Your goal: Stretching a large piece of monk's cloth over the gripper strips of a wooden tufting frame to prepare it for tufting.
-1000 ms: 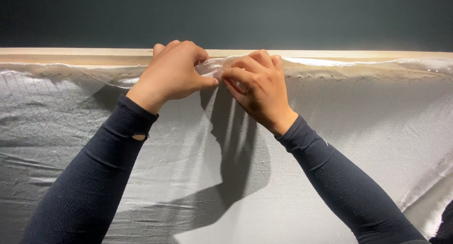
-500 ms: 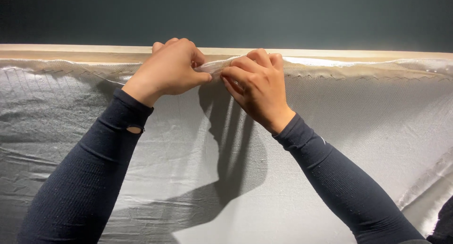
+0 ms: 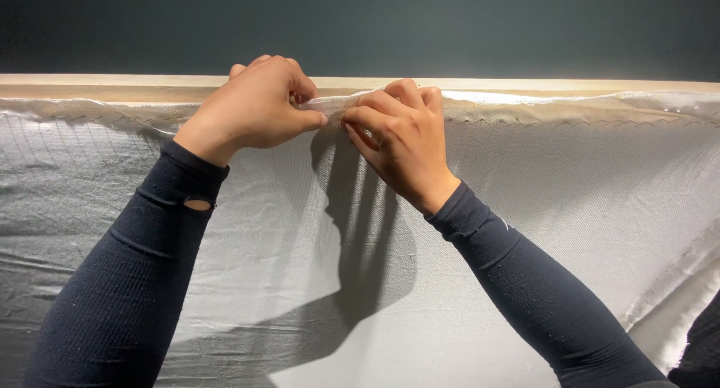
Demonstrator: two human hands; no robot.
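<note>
— Both of your hands are pinching one short stretch of the cloth's top edge, so let's go across from the left. Your left hand (image 3: pixel 259 107) is curled nearly closed, thumb pressed toward the forefinger, with the frayed hem of the white woven fabric (image 3: pixel 525 230) caught between them right against the wooden rail (image 3: pixel 112 82).

— And my right?

— Your right hand (image 3: pixel 397 137) sits just beside it, thumbs almost touching, fingers folded down over the same hem. It is closed on the cloth too, though how much it has gathered underneath I cannot tell.

— Where does the rest of the sheet lie?

— It hangs from the rail's long edge and spreads down toward you, wrinkled at the left side and folded back at the lower right corner, where a loose selvage (image 3: pixel 675 298) shows.

— What should I watch for?

— Three things, I'd judge. The weave is open and the hem is already ravelling, so a hard pull between two hands this close could split threads or tear it. Tension drawn to one point may drag the sheet crooked along the rail, leaving the left wrinkles worse. And your grips are shallow, at the fingertips only; if one slips, the edge could drop off the rail.
</note>
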